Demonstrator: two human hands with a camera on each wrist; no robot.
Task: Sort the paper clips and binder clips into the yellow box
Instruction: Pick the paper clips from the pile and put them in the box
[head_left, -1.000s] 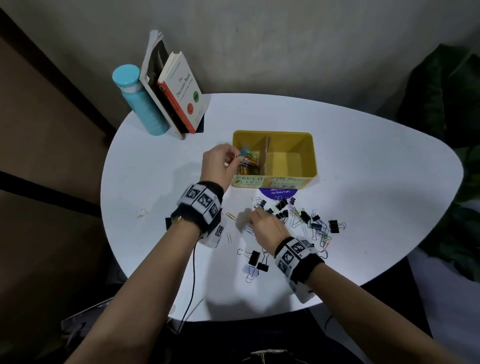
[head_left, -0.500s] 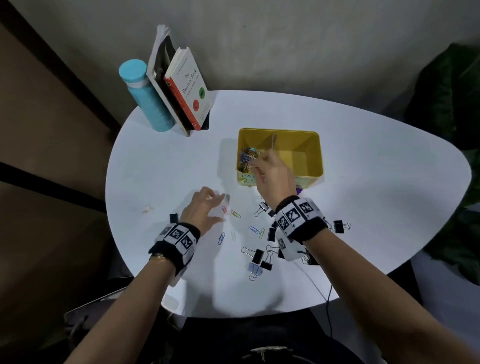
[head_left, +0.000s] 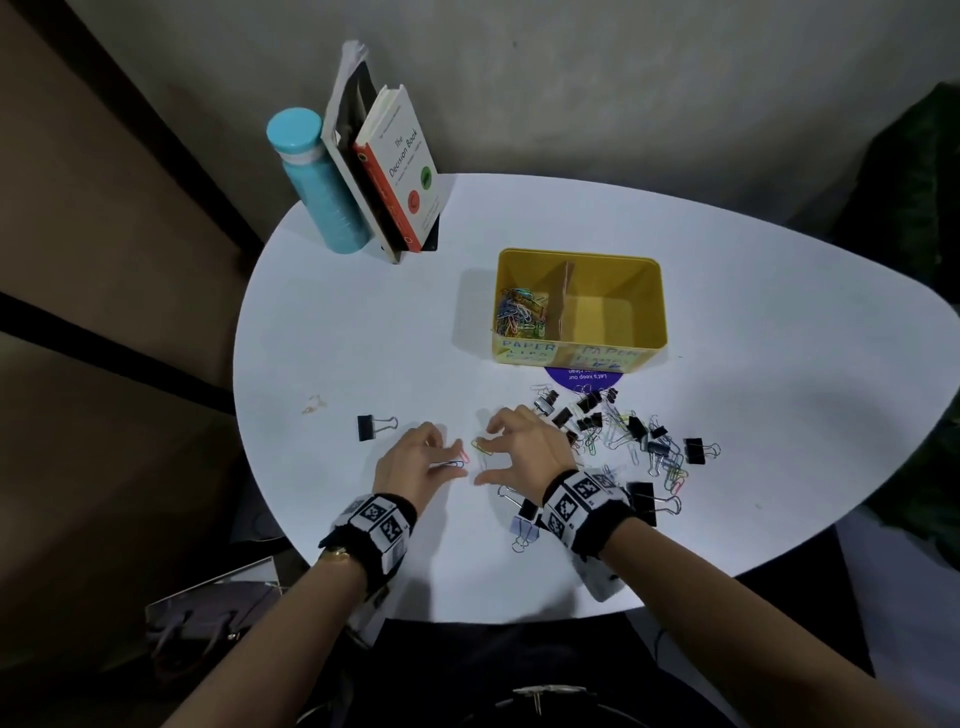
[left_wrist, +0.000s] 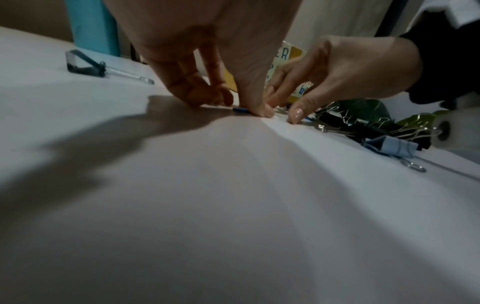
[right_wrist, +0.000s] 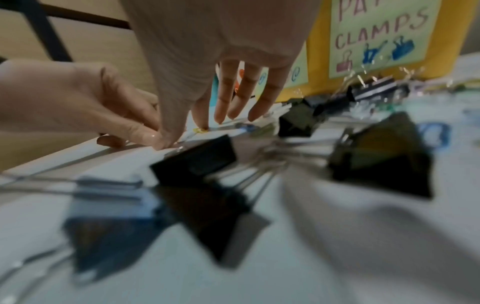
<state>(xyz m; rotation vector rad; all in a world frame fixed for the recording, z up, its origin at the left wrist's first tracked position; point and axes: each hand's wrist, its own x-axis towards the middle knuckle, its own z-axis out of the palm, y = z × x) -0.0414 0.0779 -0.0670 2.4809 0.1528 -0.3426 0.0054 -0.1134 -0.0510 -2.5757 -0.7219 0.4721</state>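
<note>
hands (head_left: 467, 460) on loose paper clips (head_left: 480, 446)

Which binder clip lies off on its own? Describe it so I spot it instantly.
Start at the yellow box mid-table, then come toward the left hand. Just left of that hand lies a black binder clip, alone, silver handles pointing right, while every other binder clip sits by the right hand.

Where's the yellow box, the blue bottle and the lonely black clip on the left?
yellow box (head_left: 655, 306): head view, on its right wall.
blue bottle (head_left: 330, 202): head view, middle of its body.
lone black binder clip (head_left: 366, 427): head view, on its black body, left of both hands.
</note>
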